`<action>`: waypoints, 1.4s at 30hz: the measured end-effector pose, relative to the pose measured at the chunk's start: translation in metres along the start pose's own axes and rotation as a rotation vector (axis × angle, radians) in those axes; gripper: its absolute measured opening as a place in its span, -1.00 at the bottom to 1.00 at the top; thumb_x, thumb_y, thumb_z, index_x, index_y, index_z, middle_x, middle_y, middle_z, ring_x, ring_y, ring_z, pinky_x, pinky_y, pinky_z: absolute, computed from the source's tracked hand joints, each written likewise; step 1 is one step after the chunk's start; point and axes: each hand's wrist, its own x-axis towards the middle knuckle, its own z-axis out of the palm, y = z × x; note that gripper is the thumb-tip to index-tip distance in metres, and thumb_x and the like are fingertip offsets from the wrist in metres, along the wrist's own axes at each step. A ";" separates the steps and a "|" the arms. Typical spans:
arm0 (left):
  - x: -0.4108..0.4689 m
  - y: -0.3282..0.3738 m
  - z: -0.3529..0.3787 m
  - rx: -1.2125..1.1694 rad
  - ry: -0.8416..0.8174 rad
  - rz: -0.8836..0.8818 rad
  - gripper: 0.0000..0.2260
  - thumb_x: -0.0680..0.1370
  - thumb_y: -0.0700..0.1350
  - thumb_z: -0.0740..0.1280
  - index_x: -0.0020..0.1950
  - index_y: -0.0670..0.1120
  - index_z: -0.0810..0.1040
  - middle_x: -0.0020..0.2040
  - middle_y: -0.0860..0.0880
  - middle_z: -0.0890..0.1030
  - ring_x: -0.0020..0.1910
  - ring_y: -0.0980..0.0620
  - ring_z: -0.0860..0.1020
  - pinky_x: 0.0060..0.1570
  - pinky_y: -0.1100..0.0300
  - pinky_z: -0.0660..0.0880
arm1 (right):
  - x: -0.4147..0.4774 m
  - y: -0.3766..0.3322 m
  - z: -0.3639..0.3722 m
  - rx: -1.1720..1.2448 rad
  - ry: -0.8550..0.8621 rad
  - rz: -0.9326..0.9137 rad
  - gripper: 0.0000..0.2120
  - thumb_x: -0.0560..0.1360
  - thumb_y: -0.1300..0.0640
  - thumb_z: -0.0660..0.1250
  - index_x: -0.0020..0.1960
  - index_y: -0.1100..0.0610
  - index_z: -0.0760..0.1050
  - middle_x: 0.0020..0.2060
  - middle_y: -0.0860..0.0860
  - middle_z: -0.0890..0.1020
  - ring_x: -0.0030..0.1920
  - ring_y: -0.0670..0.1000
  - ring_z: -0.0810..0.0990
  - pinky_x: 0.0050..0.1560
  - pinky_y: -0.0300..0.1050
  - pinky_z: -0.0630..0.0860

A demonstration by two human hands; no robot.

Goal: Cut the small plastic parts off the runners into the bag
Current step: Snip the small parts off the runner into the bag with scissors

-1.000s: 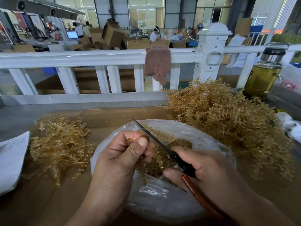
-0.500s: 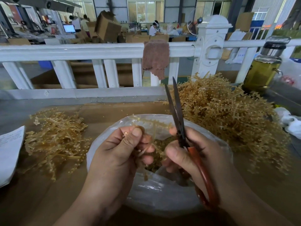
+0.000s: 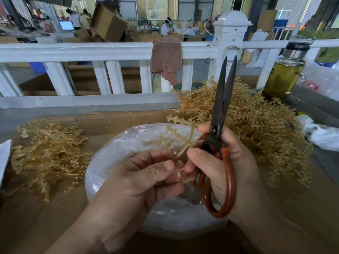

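Note:
My left hand (image 3: 145,178) pinches the stem of an amber plastic runner (image 3: 180,138) over the clear plastic bag (image 3: 113,153). The runner's branches with small parts stick up and away from me. My right hand (image 3: 223,162) grips black scissors with red-brown handles (image 3: 220,114); their blades point straight up, slightly parted, beside the runner. The fingertips of both hands meet at the runner's base. A big heap of uncut runners (image 3: 256,125) lies to the right. A smaller heap of bare runners (image 3: 47,153) lies to the left.
A white railing (image 3: 102,52) runs across the far edge of the wooden table (image 3: 119,121), with a brown rag (image 3: 166,59) draped over it. A bottle of yellow liquid (image 3: 284,70) stands at back right, near white plastic bags (image 3: 322,132). Paper (image 3: 3,154) lies far left.
The scissors swung from cutting low over the bag to pointing straight up. Both hands rose a little, and a runner with parts on it now stands between them.

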 end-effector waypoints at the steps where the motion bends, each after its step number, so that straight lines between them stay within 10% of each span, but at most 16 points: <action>1: 0.000 0.000 0.000 0.012 0.004 -0.012 -0.71 0.30 -0.09 0.59 -0.02 -0.11 0.74 0.01 -0.26 0.72 -0.07 -0.12 0.72 -0.16 0.12 0.65 | 0.000 0.000 0.000 0.000 0.002 -0.017 -0.66 0.50 0.25 0.46 0.17 -0.08 0.55 -0.23 0.00 0.65 -0.27 0.03 0.69 -0.25 -0.17 0.61; 18: 0.004 0.020 -0.020 -0.016 0.393 0.425 -0.93 0.39 -0.07 0.44 -0.30 0.03 0.60 -0.23 -0.03 0.65 -0.24 0.07 0.64 -0.28 0.27 0.59 | 0.001 -0.025 -0.014 -0.734 -0.329 0.092 -0.37 0.26 -0.62 0.24 0.27 -0.45 0.41 -0.17 -0.15 0.61 -0.23 -0.18 0.64 -0.22 -0.25 0.54; 28: 0.005 0.019 -0.025 0.034 0.460 0.498 -0.92 0.39 -0.02 0.47 -0.25 0.04 0.60 -0.18 -0.03 0.65 -0.15 0.06 0.65 -0.25 0.23 0.60 | 0.004 -0.029 -0.016 -1.122 -0.523 0.149 -0.39 0.17 -0.71 -0.01 0.19 -0.61 0.18 0.04 -0.26 0.56 0.03 -0.31 0.52 0.13 -0.41 0.38; 35: 0.005 0.017 -0.024 0.071 0.470 0.546 -0.90 0.40 -0.07 0.49 -0.21 0.01 0.58 -0.16 -0.07 0.64 -0.12 0.03 0.68 -0.20 0.21 0.61 | 0.002 -0.026 -0.011 -1.180 -0.522 0.122 -0.32 0.21 -0.69 0.00 0.28 -0.50 0.17 0.03 -0.25 0.54 0.02 -0.28 0.50 -0.03 -0.47 0.15; 42: 0.003 0.016 -0.022 0.106 0.459 0.584 -0.89 0.52 -0.14 0.41 -0.17 0.02 0.55 -0.15 -0.11 0.67 -0.12 -0.17 0.73 -0.20 0.13 0.65 | 0.003 -0.028 -0.013 -1.080 -0.515 0.145 -0.36 0.19 -0.73 0.00 0.20 -0.53 0.27 -0.03 -0.24 0.57 -0.04 -0.28 0.56 0.02 -0.21 0.47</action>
